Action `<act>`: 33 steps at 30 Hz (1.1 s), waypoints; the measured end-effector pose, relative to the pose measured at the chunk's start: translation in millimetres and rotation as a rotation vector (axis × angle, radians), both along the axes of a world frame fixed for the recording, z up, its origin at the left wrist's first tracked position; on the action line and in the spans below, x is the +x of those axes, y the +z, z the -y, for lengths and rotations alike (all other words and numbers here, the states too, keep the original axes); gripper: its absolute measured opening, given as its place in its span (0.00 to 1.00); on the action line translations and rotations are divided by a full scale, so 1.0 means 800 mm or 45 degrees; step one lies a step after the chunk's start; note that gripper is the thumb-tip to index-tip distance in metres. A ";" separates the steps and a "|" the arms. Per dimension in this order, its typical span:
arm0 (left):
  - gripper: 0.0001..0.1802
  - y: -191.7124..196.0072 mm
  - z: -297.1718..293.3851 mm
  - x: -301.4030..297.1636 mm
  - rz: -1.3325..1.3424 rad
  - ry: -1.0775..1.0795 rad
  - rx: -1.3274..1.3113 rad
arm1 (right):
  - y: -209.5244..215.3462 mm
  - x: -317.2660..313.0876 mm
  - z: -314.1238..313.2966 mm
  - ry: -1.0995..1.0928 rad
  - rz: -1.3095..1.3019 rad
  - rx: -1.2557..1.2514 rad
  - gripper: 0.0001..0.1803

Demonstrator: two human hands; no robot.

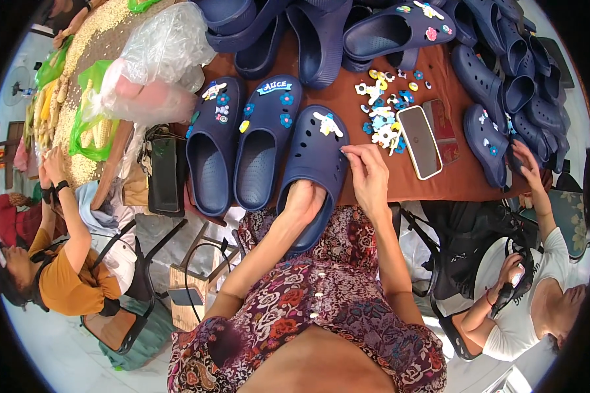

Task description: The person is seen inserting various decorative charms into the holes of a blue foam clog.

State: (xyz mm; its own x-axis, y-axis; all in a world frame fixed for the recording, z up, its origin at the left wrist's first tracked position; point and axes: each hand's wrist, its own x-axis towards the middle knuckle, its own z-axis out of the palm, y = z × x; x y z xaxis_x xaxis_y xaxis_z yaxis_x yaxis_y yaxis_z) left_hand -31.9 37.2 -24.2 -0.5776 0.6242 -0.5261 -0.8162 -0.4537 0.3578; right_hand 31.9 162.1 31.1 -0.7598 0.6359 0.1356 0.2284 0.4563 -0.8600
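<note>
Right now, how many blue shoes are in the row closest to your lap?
3: the left shoe and the middle shoe lie side by side, and the right shoe has the left hand inside it. None in this row looks hidden.

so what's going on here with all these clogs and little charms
The person's left hand is inside a navy clog, and the right hand has its fingertips at the clog's right side; whether they hold anything is too small to tell. One white charm shows on this clog's top. Two more clogs to its left each carry several charms. Loose charms lie on the brown cloth, beside a white-edged phone.
</note>
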 end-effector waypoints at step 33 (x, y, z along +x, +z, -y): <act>0.21 0.028 -0.006 0.004 -0.197 -0.104 -0.276 | -0.040 -0.006 -0.042 0.194 0.120 -1.093 0.08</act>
